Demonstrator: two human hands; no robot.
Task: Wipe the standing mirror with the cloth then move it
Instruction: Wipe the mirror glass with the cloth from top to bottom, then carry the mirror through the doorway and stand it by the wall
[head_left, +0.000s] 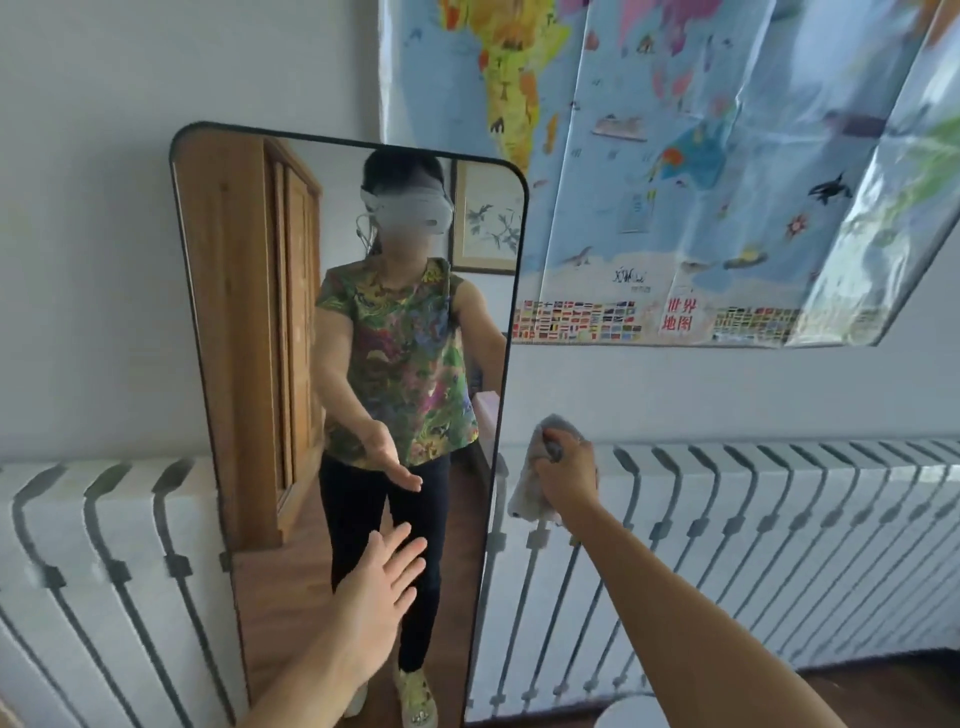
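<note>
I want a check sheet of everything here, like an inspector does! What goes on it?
Surface: brown floor, only a corner showing.
Job's things: tall mirror stands before the radiator; grey cloth beside its right edge, off the glass.
Clutter: white round thing at the bottom edge, too cut off to name.
Hands: left hand open, fingers spread toward the glass; right hand grips the cloth.
Cables: thin wire by the headset, seen in the reflection.
Surroundings: white wall, world map above the radiator.

Sleeveless floral top (400, 358), black trousers (358, 525), white headset (410, 209).
</note>
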